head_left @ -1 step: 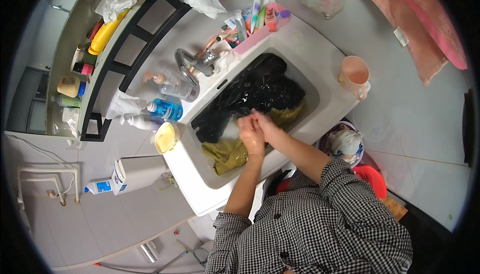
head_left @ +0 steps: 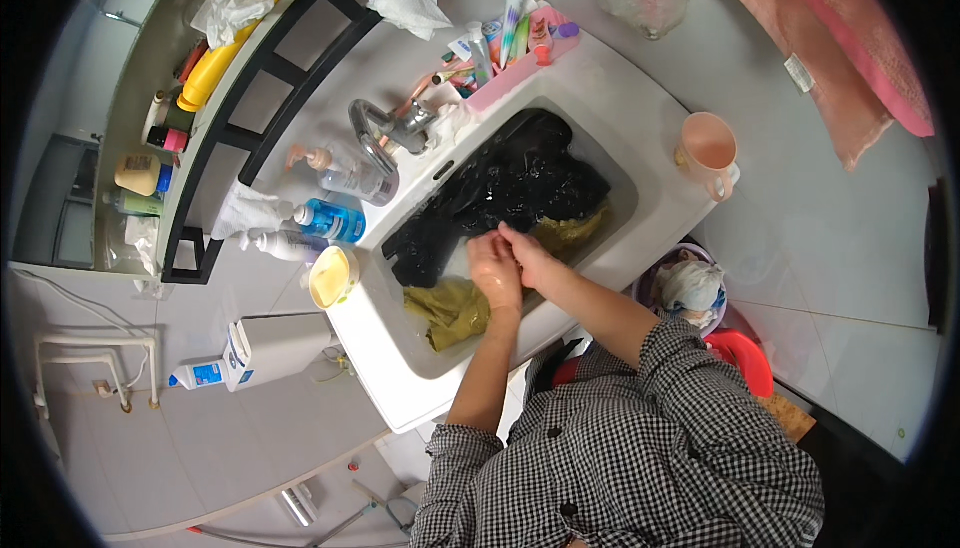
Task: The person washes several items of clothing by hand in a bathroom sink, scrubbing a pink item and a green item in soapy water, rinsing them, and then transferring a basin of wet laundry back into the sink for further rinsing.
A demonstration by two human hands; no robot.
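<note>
In the water of the white washbasin (head_left: 620, 278), a soaked black cloth (head_left: 525, 168) fills the far part. An olive-yellow cloth (head_left: 450, 313) lies at the near left, and more olive-yellow fabric (head_left: 575, 233) shows at the right beyond my wrists. Just above the cloths, my left hand (head_left: 494, 270) and my right hand (head_left: 530, 256) press together, wet, with fingers curled. Whatever lies between them, if anything, is hidden by the fingers. Pale, cloudy water (head_left: 458, 260) shows just left of my left hand.
A chrome faucet (head_left: 385, 133), pump bottle (head_left: 350, 173), blue bottle (head_left: 330, 219) and yellow bowl (head_left: 334, 276) line the basin's left rim. A pink organizer (head_left: 510, 78) with tubes stands at the back. At the right corner sits a pink mug (head_left: 709, 148); below it is a laundry-filled basket (head_left: 690, 288).
My left hand has shifted slightly left and toward me. The right hand has barely moved, and both stay pressed together.
</note>
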